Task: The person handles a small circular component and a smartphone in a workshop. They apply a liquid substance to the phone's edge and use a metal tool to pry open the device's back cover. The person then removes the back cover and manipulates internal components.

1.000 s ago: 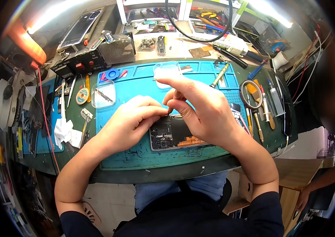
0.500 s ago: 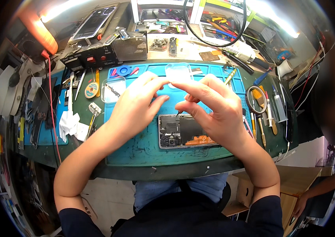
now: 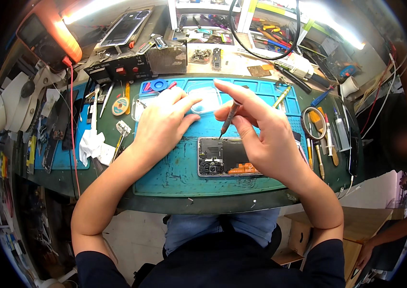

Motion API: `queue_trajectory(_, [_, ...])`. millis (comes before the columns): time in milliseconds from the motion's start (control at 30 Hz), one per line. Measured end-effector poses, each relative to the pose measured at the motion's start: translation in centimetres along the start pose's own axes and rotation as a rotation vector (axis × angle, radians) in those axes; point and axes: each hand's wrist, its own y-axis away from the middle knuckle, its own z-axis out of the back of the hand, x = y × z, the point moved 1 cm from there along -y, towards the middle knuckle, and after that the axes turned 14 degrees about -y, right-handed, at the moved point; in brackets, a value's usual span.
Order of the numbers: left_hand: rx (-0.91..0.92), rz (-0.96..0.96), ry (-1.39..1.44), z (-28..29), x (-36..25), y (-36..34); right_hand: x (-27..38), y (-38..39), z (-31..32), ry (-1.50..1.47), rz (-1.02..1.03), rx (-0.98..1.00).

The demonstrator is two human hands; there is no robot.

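Observation:
An opened smartphone (image 3: 215, 152), its dark inside and orange flex part showing, lies on the blue repair mat (image 3: 165, 175). My right hand (image 3: 271, 132) is closed around a small screwdriver (image 3: 231, 117). The tool leans, its tip down at the phone's upper edge; whether it touches a screw is too small to tell. My left hand (image 3: 162, 122) grips the near left edge of a clear plastic box (image 3: 208, 100), index finger over the rim and thumb below. Behind that hand, a second clear container (image 3: 139, 109) is partly hidden.
A solder wire spool (image 3: 120, 106) and crumpled tissue (image 3: 90, 145) lie on the left. At the right are a tape ring (image 3: 308, 115), brushes and syringes (image 3: 340, 129). A black power unit (image 3: 122, 70) stands at the back. Another person's hand (image 3: 364, 254) shows lower right.
The clear plastic box has come nearer and to the left with my left hand. My right hand has tilted, so more of the screwdriver shows. The whole view has shifted slightly.

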Motion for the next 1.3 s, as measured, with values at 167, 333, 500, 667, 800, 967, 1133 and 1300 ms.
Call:
queue_trajectory(167, [0.316, 0.253, 0.88, 0.8, -1.3, -0.2, -0.1, -0.4, 0.2, 0.239, 0.044, 0.032])
queue_trajectory(333, [0.377, 0.267, 1.157, 0.6, -2.6, -0.4, -0.4, -0.7, -0.2, 0.105, 0.2, 0.027])
queue_trajectory(500, [0.374, 0.217, 0.59, 0.1, -2.9, -0.9, -0.5, -0.6, -0.1, 0.268, 0.164, 0.038])
queue_trajectory(667, [0.258, 0.17, 0.98, -0.2, -3.0, -1.0, -0.6, -0.4, 0.0, -0.043, 0.084, 0.041])
queue_trajectory(800, [0.323, 0.152, 0.746, -0.2, -2.7, -0.8, -0.8, -0.4, -0.2, 0.224, 0.232, 0.032])
queue_trajectory(967, [0.333, 0.139, 0.767, -0.1, -2.7, -0.9, -0.9, -0.2, -0.1, 0.033, 0.161, 0.021])
queue_trajectory(1133, [0.285, 0.021, 0.706, -0.3, -2.7, -1.1, -0.9, -0.2, 0.0, 0.248, 0.169, 0.029])
queue_trajectory(1300, [0.358, 0.106, 0.671, 0.0, -2.6, -1.0, -1.1, 0.1, 0.0, 0.133, 0.198, 0.02])
